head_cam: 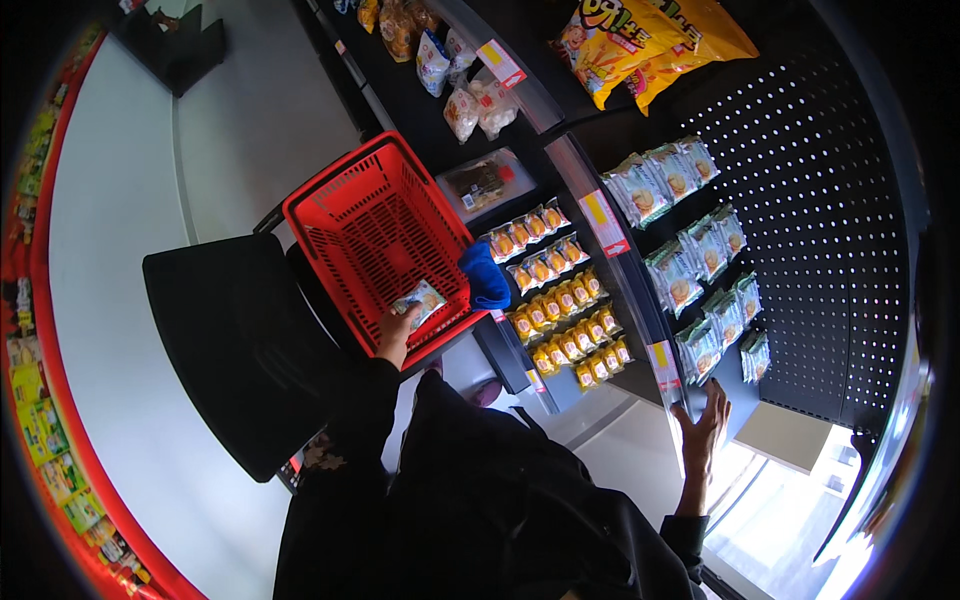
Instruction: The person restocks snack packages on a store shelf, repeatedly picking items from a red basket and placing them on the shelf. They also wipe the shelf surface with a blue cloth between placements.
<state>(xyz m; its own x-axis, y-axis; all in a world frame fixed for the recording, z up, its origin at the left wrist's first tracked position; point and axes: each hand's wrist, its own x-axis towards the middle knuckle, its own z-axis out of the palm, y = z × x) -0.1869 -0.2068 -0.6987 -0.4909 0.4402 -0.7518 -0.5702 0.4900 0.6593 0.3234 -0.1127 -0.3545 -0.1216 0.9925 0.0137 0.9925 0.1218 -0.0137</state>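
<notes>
My left hand (pixel 397 331) grips a small white-and-blue snack packet (pixel 421 301) inside the near end of a red plastic shopping basket (pixel 375 144). Nothing else is visible in the basket. A blue cloth item (pixel 484 276) hangs over its right rim. On the right, my right hand (pixel 705 420) is raised with fingers apart and holds nothing. It is beside the near end of the upper black shelf, just below rows of pale green-and-white snack packets (pixel 699 349); whether it touches the shelf is unclear.
A lower shelf bears yellow-wrapped cakes (pixel 570 300), orange-and-white packets (pixel 551 262), a clear plastic box (pixel 487 184) and bagged snacks (pixel 480 105). Large yellow chip bags (pixel 637 45) lie on the upper shelf, backed by perforated panel (pixel 810 247). A black chair back (pixel 232 337) stands left of the basket.
</notes>
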